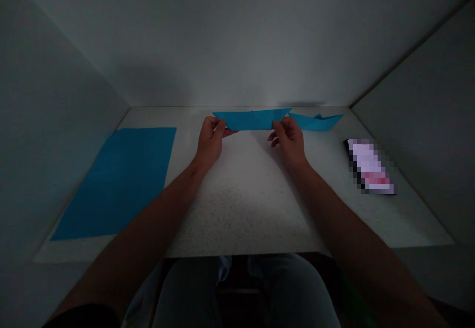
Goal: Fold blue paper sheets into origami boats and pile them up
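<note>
A long blue folded paper boat point(250, 120) is held up between my two hands near the back of the table, its pointed ends reaching out to either side. My left hand point(212, 137) pinches its left end between thumb and fingers. At the other end, my right hand point(288, 137) grips the paper the same way, with some fingers curled below. Just right of that hand, a second blue paper boat point(317, 122) rests on the tabletop close to the back wall.
Blue paper sheet point(128, 179) lies flat on the left of the white speckled table point(237, 209). A phone point(371, 167) with a blurred-out screen lies on the right. Pale walls point(237, 36) enclose the table at the back and both sides.
</note>
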{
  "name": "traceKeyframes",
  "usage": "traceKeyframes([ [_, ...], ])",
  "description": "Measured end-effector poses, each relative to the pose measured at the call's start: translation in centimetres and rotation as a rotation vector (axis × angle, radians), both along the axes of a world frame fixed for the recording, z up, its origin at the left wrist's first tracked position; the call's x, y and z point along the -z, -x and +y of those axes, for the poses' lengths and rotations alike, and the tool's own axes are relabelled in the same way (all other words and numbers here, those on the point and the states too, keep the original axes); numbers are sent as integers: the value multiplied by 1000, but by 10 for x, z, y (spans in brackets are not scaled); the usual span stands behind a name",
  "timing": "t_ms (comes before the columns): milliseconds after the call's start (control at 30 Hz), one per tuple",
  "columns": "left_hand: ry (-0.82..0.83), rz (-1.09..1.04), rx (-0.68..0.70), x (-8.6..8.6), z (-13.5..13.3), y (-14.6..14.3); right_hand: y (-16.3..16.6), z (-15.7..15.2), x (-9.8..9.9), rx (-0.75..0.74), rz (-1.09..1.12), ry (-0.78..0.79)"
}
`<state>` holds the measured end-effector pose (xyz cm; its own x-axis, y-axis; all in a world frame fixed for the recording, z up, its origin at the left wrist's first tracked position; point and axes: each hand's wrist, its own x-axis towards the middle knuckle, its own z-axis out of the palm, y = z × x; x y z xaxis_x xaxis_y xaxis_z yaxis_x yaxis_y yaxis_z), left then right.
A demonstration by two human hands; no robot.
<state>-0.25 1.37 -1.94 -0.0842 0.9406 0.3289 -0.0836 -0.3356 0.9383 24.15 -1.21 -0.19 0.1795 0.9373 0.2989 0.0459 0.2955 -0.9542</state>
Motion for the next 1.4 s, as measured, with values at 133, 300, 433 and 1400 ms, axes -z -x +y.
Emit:
traceKeyframes([
  [133, 22, -42, 24, 0, 1, 0, 0, 1, 2, -16, 2, 2],
  [300, 62, -16, 152, -9, -9, -3, 2, -1, 1, -72, -9, -45],
  [433, 102, 93, 181, -13, -16, -3, 6, -7, -3, -167, -49, -20],
  [1400, -5, 402, -78, -24, -17, 16, -16, 6, 7, 133, -219, -60],
])
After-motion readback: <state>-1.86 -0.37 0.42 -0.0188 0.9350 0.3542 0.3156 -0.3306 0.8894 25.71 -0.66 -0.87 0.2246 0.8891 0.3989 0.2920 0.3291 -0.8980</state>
